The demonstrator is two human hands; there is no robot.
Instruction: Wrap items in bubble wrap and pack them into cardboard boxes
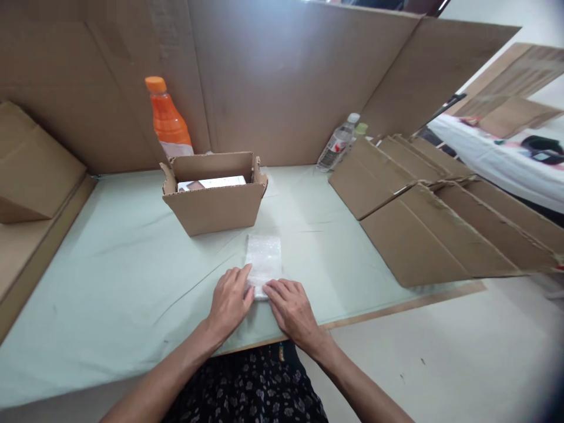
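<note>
A small flat piece of clear bubble wrap (263, 257) lies on the pale green cloth in front of me. Its near end looks folded over into a narrow strip. My left hand (230, 298) grips the left side of that near end, thumb close to the fold and fingers along the edge. At the right corner, my right hand (288, 306) has its bent fingers pressed on the fold, with the thumb mostly hidden. Whether anything lies inside the wrap, I cannot tell.
Beyond the wrap stands an open cardboard box (220, 208) with a white box (214, 183) inside. An orange bottle (170, 120) and a clear bottle (337, 144) stand near the cardboard back wall (286, 82). Cardboard bins (414, 235) line the right; another cardboard box (35, 158) is left.
</note>
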